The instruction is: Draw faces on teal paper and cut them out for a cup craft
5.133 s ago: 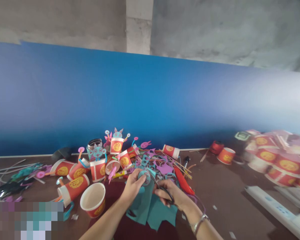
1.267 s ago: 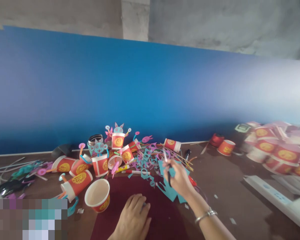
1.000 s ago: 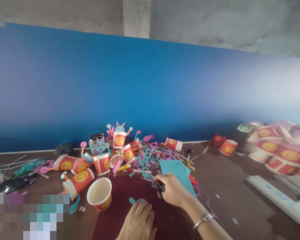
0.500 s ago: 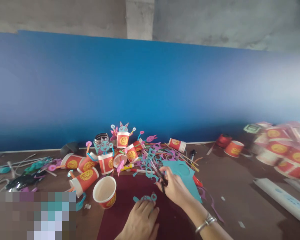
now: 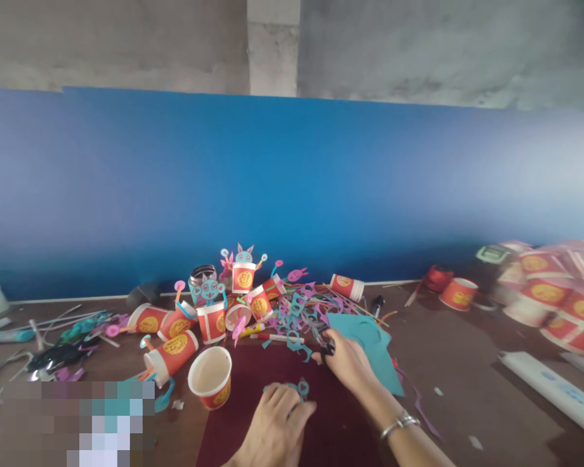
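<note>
One blue partition (image 5: 282,188) backs the table (image 5: 460,363); right fingers (image 5: 337,337) grip scissors (image 5: 328,347), left fingers (image 5: 275,395) curl over maroon sheet (image 5: 253,363).

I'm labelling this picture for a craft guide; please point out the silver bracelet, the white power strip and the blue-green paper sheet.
Bracelet (image 5: 400,425): head view, band.
Power strip (image 5: 551,388): head view, top.
Paper sheet (image 5: 385,368): head view, lower part.

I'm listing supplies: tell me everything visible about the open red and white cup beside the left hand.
The red and white cup looks like paper and stands upright, its round mouth uncovered. Rim and inside are white; the outer wall is red with a yellow emblem. No contents show. It sits by the left edge of the dark red sheet. The left hand is to its right, not touching it.
</note>
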A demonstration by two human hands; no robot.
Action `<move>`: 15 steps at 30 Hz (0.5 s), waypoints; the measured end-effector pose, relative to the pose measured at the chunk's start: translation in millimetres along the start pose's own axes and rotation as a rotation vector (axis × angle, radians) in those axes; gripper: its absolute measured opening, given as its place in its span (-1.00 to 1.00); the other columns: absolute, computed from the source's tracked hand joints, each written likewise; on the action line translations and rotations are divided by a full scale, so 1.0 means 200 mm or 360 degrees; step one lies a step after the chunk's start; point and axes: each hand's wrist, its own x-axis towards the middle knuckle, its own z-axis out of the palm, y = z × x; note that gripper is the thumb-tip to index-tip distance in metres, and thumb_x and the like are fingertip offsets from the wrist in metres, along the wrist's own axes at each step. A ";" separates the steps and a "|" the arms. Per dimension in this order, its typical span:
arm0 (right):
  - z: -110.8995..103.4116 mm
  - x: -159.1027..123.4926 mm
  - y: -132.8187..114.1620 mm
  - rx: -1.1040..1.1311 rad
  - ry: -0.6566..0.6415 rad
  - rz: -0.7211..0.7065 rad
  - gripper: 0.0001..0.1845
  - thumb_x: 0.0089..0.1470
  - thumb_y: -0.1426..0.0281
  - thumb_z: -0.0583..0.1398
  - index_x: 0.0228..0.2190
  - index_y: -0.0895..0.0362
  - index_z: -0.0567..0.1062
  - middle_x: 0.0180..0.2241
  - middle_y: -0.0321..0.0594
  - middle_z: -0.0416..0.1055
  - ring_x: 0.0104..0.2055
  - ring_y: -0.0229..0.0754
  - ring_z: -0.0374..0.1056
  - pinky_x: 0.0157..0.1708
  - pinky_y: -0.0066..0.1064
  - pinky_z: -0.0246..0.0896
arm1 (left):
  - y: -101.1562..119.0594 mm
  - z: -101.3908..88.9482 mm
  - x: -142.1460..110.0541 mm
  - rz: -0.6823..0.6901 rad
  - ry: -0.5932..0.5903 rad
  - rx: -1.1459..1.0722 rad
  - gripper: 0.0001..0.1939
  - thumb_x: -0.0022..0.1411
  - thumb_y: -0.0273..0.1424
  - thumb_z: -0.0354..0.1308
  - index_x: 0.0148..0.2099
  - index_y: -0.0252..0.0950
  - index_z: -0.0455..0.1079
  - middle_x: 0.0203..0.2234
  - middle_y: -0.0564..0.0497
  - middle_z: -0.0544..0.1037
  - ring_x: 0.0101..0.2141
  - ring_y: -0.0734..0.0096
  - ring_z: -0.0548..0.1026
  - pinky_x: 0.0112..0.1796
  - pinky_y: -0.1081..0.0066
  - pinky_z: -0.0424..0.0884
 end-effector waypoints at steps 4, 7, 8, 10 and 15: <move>0.01 0.01 0.02 0.0164 -0.0040 0.0018 -0.49 -0.24 0.33 0.33 -0.16 0.11 0.40 -0.37 -0.21 0.50 -0.29 -0.11 0.40 -0.38 -0.47 0.09 | -0.01 -0.04 0.03 -0.0016 0.0022 -0.0042 -0.67 0.14 -0.62 -0.10 -0.06 -0.33 0.29 -0.40 -0.09 0.44 -0.39 0.27 0.41 -0.34 0.25 0.37; 0.01 0.01 0.01 0.0155 -0.0129 0.0037 -0.48 -0.32 0.36 0.36 -0.21 0.11 0.43 -0.46 -0.28 0.46 -0.38 -0.15 0.37 -0.47 -0.49 0.03 | 0.00 -0.05 0.05 -0.0084 -0.0021 -0.0076 -0.63 0.12 -0.63 -0.08 -0.02 -0.31 0.27 -0.31 -0.10 0.44 -0.31 0.25 0.41 -0.28 0.23 0.37; 0.01 0.01 0.01 0.0164 -0.0167 0.0043 -0.51 -0.34 0.37 0.36 -0.24 0.11 0.44 -0.50 -0.31 0.44 -0.41 -0.17 0.35 -0.50 -0.50 0.01 | 0.00 -0.05 0.06 -0.0117 -0.0049 -0.0099 -0.61 0.11 -0.63 -0.06 -0.01 -0.30 0.27 -0.29 -0.10 0.44 -0.29 0.25 0.41 -0.27 0.23 0.37; 0.01 0.01 -0.01 0.0220 -0.0218 0.0029 -0.57 -0.36 0.41 0.36 -0.31 0.12 0.45 -0.59 -0.37 0.38 -0.48 -0.23 0.30 -0.56 -0.52 -0.03 | 0.01 -0.04 0.08 -0.0204 -0.0120 -0.0151 -0.59 0.09 -0.62 -0.04 0.00 -0.27 0.27 -0.25 -0.08 0.44 -0.25 0.25 0.41 -0.24 0.24 0.37; 0.04 -0.01 0.01 0.0634 -0.0461 0.0025 -0.49 -0.27 0.53 0.23 -0.15 0.11 0.39 -0.61 -0.46 0.30 -0.69 -0.35 0.20 -0.70 -0.56 -0.05 | -0.02 0.07 0.13 -0.0440 -0.0111 -0.0057 -0.56 0.11 -0.59 -0.05 0.06 -0.27 0.23 -0.08 -0.13 0.41 -0.11 0.19 0.38 -0.10 0.16 0.33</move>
